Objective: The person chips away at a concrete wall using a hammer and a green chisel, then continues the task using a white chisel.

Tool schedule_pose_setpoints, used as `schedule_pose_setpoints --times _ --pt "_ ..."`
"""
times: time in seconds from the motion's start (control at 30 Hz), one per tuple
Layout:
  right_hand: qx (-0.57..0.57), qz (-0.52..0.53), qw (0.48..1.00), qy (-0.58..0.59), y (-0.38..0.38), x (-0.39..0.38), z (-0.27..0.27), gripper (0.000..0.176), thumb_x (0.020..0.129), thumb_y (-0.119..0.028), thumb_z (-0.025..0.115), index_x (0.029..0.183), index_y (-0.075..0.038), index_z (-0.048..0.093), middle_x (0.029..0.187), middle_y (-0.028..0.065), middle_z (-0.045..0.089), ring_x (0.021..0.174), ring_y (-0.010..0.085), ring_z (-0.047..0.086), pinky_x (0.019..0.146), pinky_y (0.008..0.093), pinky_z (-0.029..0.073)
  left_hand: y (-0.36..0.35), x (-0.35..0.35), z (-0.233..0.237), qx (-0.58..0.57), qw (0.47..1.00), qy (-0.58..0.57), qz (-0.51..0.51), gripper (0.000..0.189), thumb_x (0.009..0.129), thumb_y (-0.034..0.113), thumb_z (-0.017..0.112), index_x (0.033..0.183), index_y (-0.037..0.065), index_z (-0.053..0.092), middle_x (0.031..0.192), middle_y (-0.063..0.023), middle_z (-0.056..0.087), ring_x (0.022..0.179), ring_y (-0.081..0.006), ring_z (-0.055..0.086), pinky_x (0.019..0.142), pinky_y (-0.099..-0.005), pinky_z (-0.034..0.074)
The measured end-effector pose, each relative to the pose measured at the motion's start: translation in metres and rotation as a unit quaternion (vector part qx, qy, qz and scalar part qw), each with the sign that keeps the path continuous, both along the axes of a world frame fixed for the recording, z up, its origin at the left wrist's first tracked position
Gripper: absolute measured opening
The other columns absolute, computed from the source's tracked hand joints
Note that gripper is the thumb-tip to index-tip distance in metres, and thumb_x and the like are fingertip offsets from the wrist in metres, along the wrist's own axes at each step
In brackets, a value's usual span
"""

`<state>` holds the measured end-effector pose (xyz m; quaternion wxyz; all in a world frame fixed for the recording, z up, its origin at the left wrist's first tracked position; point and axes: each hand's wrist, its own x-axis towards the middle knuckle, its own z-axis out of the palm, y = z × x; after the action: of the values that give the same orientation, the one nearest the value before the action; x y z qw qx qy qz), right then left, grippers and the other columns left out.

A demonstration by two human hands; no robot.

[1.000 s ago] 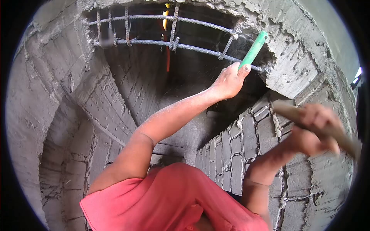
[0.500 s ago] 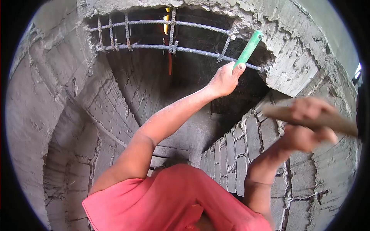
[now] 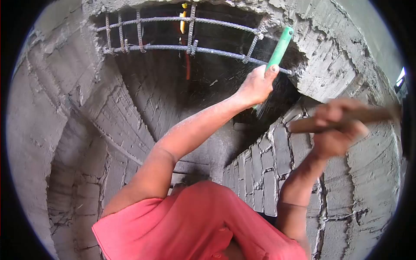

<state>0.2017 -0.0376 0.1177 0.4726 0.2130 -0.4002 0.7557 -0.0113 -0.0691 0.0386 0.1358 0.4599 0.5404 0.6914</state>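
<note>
My left hand [image 3: 256,86] is wrapped round a green tool handle [image 3: 281,47], which slants up past the lower steel bar. Below the fist a short bit of the tool shows, with fine specks flying around it. At the right, my right hand [image 3: 340,125] grips a brown wooden stick [image 3: 305,125], held roughly level and blurred by motion. Its right end is too smeared to make out. Rough concrete [image 3: 325,82] with a broken edge lies close to both hands.
Ribbed steel bars [image 3: 164,47] cross the dark opening at the top. A yellow piece [image 3: 182,22] and a red strip [image 3: 187,67] hang behind them. Brickwork [image 3: 264,173] slopes at the lower right, and grey plastered wall [image 3: 39,121] curves along the left.
My right hand and the wooden stick have shifted slightly up and left. The green handle sits slightly higher in view, and flying specks now show below my left hand.
</note>
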Motion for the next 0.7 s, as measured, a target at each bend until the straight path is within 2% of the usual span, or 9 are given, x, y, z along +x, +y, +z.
schedule_pose_setpoints --times 0.03,0.13,0.23,0.27,0.33,0.37,0.57,0.6,0.7 --pt "0.269 -0.132 0.951 0.072 0.003 0.016 0.025 0.046 0.092 -0.056 0.061 0.103 -0.011 0.055 0.085 -0.0006 0.052 0.069 0.0159 0.047 0.065 0.0325 0.041 0.006 -0.009 -0.008 -0.018 0.999 0.036 0.037 0.063 0.096 0.07 0.038 0.081 0.009 0.045 0.057 -0.0002 0.047 0.043 -0.0113 0.047 0.041 -0.0296 0.039" --pt "0.251 -0.306 0.871 0.291 0.035 0.114 0.065 0.077 0.066 -0.096 0.046 0.059 -0.02 0.044 0.057 -0.0065 0.042 0.054 0.0136 0.041 0.057 0.0389 0.038 0.008 -0.02 -0.015 0.011 0.987 0.131 0.094 0.067 0.097 0.07 0.036 0.08 0.006 0.048 0.058 -0.0035 0.049 0.051 -0.0164 0.053 0.051 -0.0345 0.043" --pt "0.414 -0.529 0.644 0.366 0.043 0.084 0.05 0.08 0.086 -0.084 0.032 0.074 -0.01 0.06 0.063 0.0057 0.051 0.061 0.0205 0.053 0.058 0.0377 0.046 0.007 -0.027 -0.017 0.016 0.982 0.159 0.103 0.071 0.097 0.071 0.034 0.081 0.004 0.05 0.059 -0.0063 0.05 0.058 -0.0195 0.057 0.058 -0.0364 0.044" --pt "0.388 -0.429 0.775 0.253 0.013 0.025 0.026 0.071 0.096 -0.07 0.035 0.076 -0.008 0.062 0.068 0.0084 0.059 0.059 0.0216 0.058 0.054 0.0384 0.05 0.007 -0.026 -0.016 0.007 0.981 0.161 0.11 0.07 0.097 0.07 0.035 0.081 0.004 0.05 0.059 -0.0068 0.051 0.057 -0.0194 0.056 0.057 -0.0368 0.044" --pt "0.355 -0.499 0.79 -0.034 0.04 -0.063 -0.048 0.04 0.103 -0.043 0.05 0.088 -0.007 0.061 0.063 0.0046 0.056 0.052 0.0132 0.053 0.047 0.0262 0.044 0.006 -0.023 -0.007 0.01 0.98 0.163 0.112 0.069 0.097 0.07 0.034 0.081 0.004 0.05 0.059 -0.0063 0.051 0.054 -0.0187 0.055 0.054 -0.0362 0.044" --pt "0.158 -0.275 0.868 -0.382 0.038 -0.076 -0.064 0.035 0.103 -0.039 0.051 0.092 -0.006 0.056 0.062 0.002 0.053 0.049 0.0104 0.05 0.045 0.0261 0.042 0.004 -0.017 -0.007 0.006 0.982 0.154 0.113 0.069 0.097 0.07 0.034 0.082 0.004 0.05 0.059 -0.0058 0.051 0.052 -0.0181 0.055 0.052 -0.0357 0.044" --pt "0.189 -0.327 0.925 -0.033 0.014 -0.012 -0.012 0.045 0.103 -0.051 0.043 0.11 -0.007 0.051 0.079 0.007 0.053 0.061 0.0152 0.053 0.053 0.0298 0.047 -0.005 -0.015 0.004 -0.055 0.99 0.108 0.073 0.068 0.097 0.07 0.034 0.086 0.004 0.05 0.059 -0.005 0.052 0.047 -0.0155 0.052 0.045 -0.0332 0.043" --pt "0.157 -0.191 0.963 0.105 0.006 0.006 0.014 0.056 0.101 -0.06 0.039 0.114 -0.007 0.049 0.083 0.0081 0.053 0.064 0.0191 0.053 0.058 0.0371 0.05 -0.006 -0.015 0.003 -0.066 0.989 0.11 0.071 0.069 0.098 0.069 0.034 0.087 0.004 0.05 0.06 -0.0061 0.052 0.05 -0.0169 0.054 0.048 -0.0346 0.046" --pt "0.256 -0.587 0.72 0.269 0.024 0.076 0.075 0.082 0.089 -0.083 0.027 0.079 -0.007 0.057 0.066 0.0073 0.046 0.057 0.0205 0.05 0.058 0.0456 0.051 0.003 -0.017 -0.005 -0.035 0.975 0.17 0.138 0.07 0.098 0.069 0.034 0.089 0.002 0.052 0.061 -0.0082 0.053 0.057 -0.0204 0.058 0.057 -0.0376 0.048"
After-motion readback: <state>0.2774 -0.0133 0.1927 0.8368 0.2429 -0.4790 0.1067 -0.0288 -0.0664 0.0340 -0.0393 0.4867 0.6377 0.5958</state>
